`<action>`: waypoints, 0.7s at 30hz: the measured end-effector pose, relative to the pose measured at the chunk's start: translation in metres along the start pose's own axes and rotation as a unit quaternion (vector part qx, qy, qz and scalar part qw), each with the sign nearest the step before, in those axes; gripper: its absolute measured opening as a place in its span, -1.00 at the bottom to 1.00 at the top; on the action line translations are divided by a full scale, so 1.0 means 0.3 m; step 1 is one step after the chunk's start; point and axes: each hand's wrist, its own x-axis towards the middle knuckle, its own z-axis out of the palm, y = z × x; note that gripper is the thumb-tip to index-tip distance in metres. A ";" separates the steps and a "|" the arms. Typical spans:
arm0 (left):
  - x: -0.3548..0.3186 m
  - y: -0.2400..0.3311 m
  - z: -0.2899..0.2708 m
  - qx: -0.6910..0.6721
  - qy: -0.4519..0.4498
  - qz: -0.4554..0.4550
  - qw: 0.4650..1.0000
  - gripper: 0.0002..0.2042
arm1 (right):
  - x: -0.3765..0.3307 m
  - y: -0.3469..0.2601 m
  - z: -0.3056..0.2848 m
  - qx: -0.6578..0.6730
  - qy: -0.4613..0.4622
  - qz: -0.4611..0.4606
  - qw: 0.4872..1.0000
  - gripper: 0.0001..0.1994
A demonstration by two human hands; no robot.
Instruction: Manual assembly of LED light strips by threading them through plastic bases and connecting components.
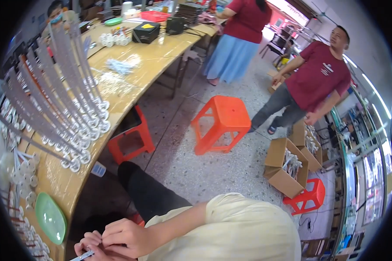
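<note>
At the lower left, beside the table edge, my two hands are close together. My left hand [92, 243] is closed, with a thin pale strip [81, 256] with small dark marks sticking out from its fingers. My right hand [125, 237] reaches in from the right, its fingers bent and pinched against the left fingertips. What lies between the right fingers is hidden. A green oval dish [51, 218] rests on the table close to my hands. Beyond it, many long translucent strips stand upright in round white bases [85, 139]. White round-ended parts [26, 174] are piled along the left.
The wooden table [130, 91] curves away, bearing a black box [145, 33] and a red tray [155, 16]. Orange stools [231, 114] stand on the floor. Open cartons [287, 167] of white parts sit at right. Two people stand nearby; another is behind the table.
</note>
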 end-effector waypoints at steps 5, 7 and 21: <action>-0.010 0.006 0.010 0.006 0.036 -0.005 0.999 -0.83 | -0.006 0.009 -0.013 0.023 -0.037 0.055 0.998 -0.89; -0.011 0.002 -0.007 0.002 0.023 -0.023 0.999 -0.83 | 0.002 0.009 -0.021 0.038 -0.051 0.073 0.995 -0.90; -0.012 -0.011 -0.101 -0.054 -0.016 -0.017 0.998 -0.69 | 0.005 0.018 0.037 0.034 -0.057 0.081 0.995 -0.91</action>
